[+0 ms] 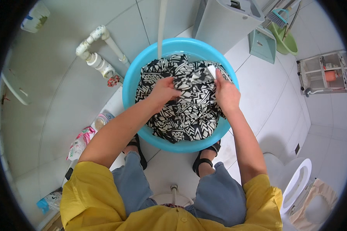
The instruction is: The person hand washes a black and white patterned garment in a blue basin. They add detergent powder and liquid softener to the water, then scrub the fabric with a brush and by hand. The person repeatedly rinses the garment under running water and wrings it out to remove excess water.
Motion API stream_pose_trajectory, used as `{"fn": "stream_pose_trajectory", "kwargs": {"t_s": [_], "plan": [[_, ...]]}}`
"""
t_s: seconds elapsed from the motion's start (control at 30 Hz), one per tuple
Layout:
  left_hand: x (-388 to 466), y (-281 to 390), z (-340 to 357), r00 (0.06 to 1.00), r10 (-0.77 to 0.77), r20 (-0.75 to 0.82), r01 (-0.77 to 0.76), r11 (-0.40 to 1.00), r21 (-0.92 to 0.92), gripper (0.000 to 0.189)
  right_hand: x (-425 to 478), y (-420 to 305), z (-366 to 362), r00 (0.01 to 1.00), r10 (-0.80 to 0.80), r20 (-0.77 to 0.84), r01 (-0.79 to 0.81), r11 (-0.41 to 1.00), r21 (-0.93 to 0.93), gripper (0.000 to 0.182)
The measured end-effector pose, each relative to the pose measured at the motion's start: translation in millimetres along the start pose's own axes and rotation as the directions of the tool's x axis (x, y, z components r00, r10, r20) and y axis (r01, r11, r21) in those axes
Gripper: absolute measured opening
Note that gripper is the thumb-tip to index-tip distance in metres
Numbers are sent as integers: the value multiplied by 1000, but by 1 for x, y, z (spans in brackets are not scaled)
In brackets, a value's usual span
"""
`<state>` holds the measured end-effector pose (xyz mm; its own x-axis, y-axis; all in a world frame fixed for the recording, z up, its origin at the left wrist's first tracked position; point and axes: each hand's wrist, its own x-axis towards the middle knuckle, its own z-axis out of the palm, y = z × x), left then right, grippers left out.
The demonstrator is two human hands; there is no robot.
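A round light-blue plastic basin [179, 147] stands on the tiled floor between my feet. Black-and-white patterned fabric [188, 115] fills most of it, with some water showing at the far side. My left hand [163, 93] pinches a part of this fabric left of the middle, its fingertips partly hidden by the cloth. At the basin's right side, my right hand [227, 91] grips a small white object [212, 71], perhaps a brush, against the fabric. The cloth between the hands is slightly blurred. A thin white pipe [162, 29] passes in front of the basin's far rim.
White pipework with a red valve handle [113, 81] is at the left wall. A grey bin-like container [228, 23] stands behind the basin. A dustpan [262, 44] and green basin [286, 43] lie back right. The toilet [296, 184] is at the lower right.
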<state>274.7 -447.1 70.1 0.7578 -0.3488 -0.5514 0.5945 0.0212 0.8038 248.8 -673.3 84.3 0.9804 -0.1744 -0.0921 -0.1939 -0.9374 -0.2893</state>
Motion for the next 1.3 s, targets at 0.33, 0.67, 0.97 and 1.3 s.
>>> {"fn": "stream_pose_trajectory", "kwargs": {"t_s": [0.33, 0.67, 0.97, 1.3], "plan": [[3, 11, 3, 980, 13, 200, 39, 966, -255, 60, -18, 32, 12, 985, -83, -152, 84, 997, -2, 45], [-4, 14, 12, 979, 101, 176, -48, 958, -284, 67, -50, -36, 5, 985, -92, -145, 166, 725, 668, 55], [28, 37, 49, 984, 163, 76, -168, 983, 69, 42, -22, -8, 8, 978, 207, 39, -131, 454, 881, 24], [57, 39, 52, 973, 161, 167, -201, 946, 256, 16, -13, 15, -4, 979, 199, -52, -92, 650, 755, 24]]}}
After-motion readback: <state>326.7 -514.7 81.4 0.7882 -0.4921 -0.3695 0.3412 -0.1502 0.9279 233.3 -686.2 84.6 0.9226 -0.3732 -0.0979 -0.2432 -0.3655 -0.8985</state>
